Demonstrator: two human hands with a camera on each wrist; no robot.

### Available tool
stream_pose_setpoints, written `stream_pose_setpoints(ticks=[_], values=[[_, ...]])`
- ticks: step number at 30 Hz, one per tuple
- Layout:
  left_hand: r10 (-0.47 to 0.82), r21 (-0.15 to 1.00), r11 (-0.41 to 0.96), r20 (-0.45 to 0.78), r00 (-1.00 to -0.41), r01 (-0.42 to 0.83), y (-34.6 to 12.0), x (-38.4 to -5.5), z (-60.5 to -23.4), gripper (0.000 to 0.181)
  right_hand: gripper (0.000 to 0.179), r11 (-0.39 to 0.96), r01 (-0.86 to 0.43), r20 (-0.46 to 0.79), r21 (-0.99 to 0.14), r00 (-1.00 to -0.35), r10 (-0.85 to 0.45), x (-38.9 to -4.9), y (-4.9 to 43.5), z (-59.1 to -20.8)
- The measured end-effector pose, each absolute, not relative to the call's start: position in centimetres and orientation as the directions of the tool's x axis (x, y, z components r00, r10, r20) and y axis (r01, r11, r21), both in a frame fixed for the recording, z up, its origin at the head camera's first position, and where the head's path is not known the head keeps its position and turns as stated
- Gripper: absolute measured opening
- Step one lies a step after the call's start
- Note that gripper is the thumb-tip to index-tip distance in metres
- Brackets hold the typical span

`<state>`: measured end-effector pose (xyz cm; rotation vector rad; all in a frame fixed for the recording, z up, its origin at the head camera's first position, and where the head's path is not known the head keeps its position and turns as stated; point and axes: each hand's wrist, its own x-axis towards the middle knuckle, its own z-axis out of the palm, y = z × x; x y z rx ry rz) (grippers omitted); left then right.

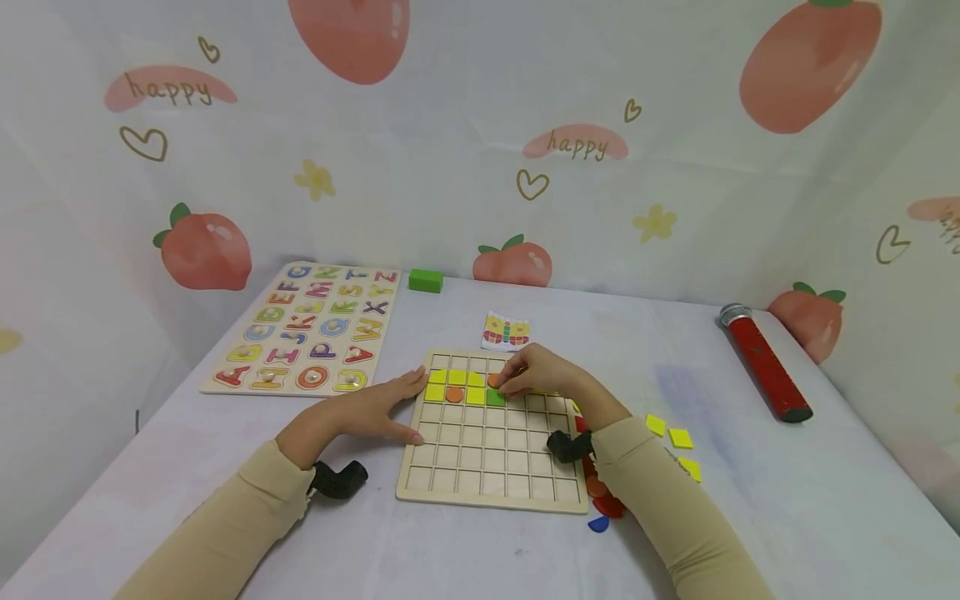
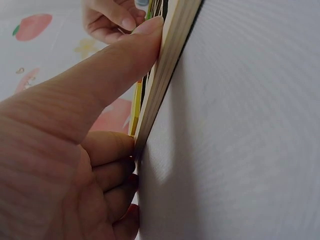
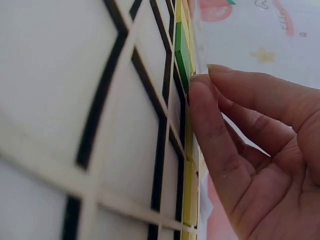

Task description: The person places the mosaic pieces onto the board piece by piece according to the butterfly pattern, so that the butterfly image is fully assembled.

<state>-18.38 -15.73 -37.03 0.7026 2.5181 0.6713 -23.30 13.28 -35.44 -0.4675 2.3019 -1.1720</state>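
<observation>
A square wooden grid board (image 1: pixel 483 458) lies flat on the table. Its upper rows hold yellow tiles (image 1: pixel 457 377), an orange disc (image 1: pixel 454 394) and a green square (image 1: pixel 496 397). My left hand (image 1: pixel 363 410) rests along the board's left edge, fingers extended and thumb (image 2: pixel 145 37) against the rim. With bent thumb and fingers, my right hand (image 1: pixel 546 372) pinches another orange disc (image 1: pixel 493 380) just above the green square. In the right wrist view, the fingertips (image 3: pixel 202 90) meet close to the board's surface; the disc is hidden there. A butterfly pattern card (image 1: pixel 506 331) lies behind the board.
An alphabet puzzle board (image 1: pixel 300 329) lies at left, with a green block (image 1: pixel 426 281) beyond it. Loose yellow tiles (image 1: pixel 680 438), red pieces (image 1: pixel 609 506) and a blue piece (image 1: pixel 598 524) lie around my right forearm. A red microphone (image 1: pixel 767 364) lies far right.
</observation>
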Motion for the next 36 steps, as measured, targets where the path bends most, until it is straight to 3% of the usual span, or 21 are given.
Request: stream_pose_setpoints(ticks=[21,36], values=[[0.551,0.537,0.769,-0.283,-0.785,0.347,-15.6,-18.2,-36.8,0.102,0.024,0.632,-0.1,-0.254,-0.769,-0.858,-0.445,-21.9,18.8,-35.2],[0.554,0.551,0.762,-0.284,-0.782,0.34,-15.7,-18.2,-36.8,0.103,0.031,0.69,0.016,-0.295,-0.724,-0.91,-0.289,-20.9,24.6,-35.5]])
